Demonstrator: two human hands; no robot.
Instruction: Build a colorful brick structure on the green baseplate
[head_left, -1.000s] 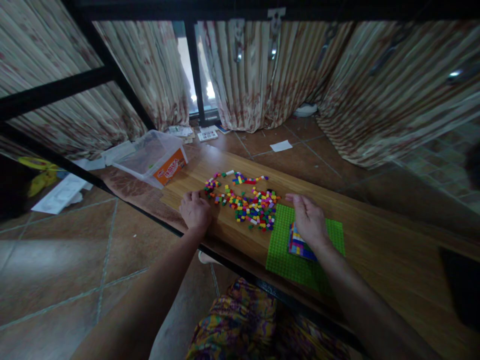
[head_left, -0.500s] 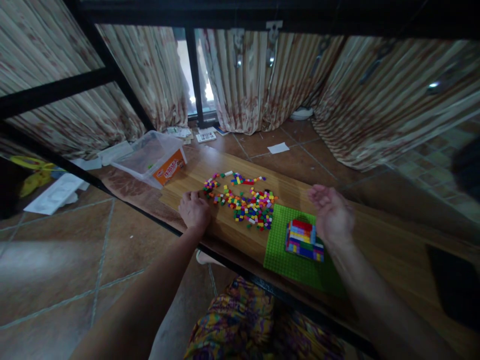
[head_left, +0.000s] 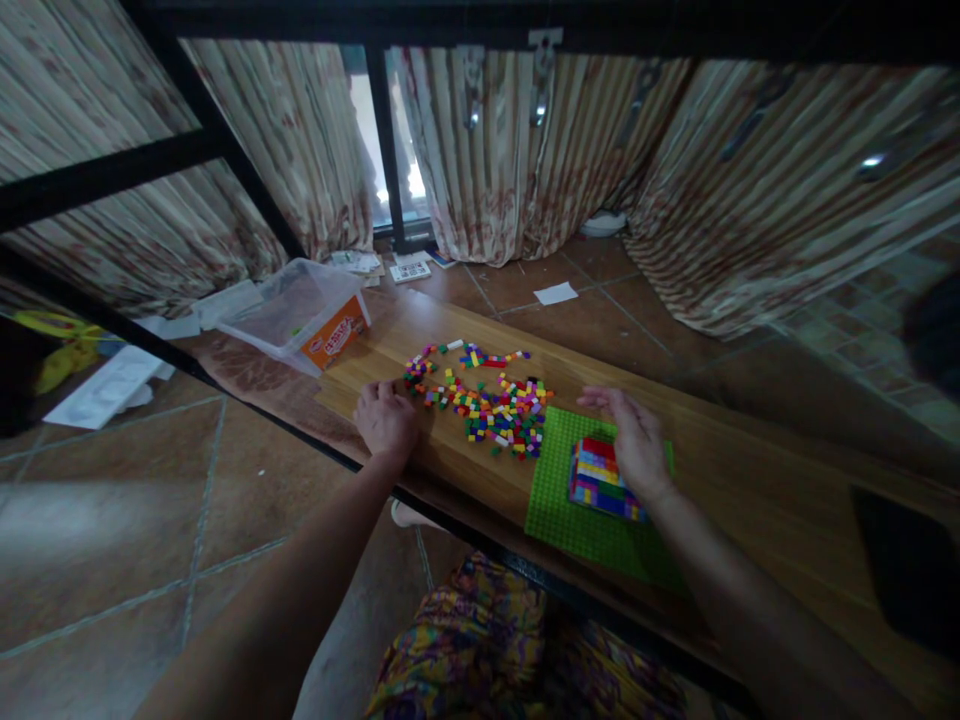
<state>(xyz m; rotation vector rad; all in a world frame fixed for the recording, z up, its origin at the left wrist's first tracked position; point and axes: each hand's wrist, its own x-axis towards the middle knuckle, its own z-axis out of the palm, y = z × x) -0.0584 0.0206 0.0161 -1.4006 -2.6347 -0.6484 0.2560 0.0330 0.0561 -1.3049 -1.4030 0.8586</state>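
My left hand [head_left: 385, 420] rests palm down on the wooden board, left of the loose toy bricks [head_left: 504, 412], fingers slightly bent and holding nothing that I can see. Above the right part of the green baseplate [head_left: 553, 500], my right hand [head_left: 634, 435] is open with its fingers stretched to the left. On the baseplate stands a low block of coloured toy bricks [head_left: 600, 475] built in rows. My right hand and wrist cover its right side. The loose bricks lie in a scattered heap between my left hand and the baseplate.
A clear plastic box [head_left: 277, 300] with an orange label stands at the far left end of the wooden board [head_left: 450, 320]. A dark flat object [head_left: 907, 560] lies at the right. Black metal bars [head_left: 225, 150] cross at the left, and papers [head_left: 555, 293] lie on the tiled floor.
My right hand has moved left over the built bricks and turned from palm up to more sideways. My left hand stays in about the same place.
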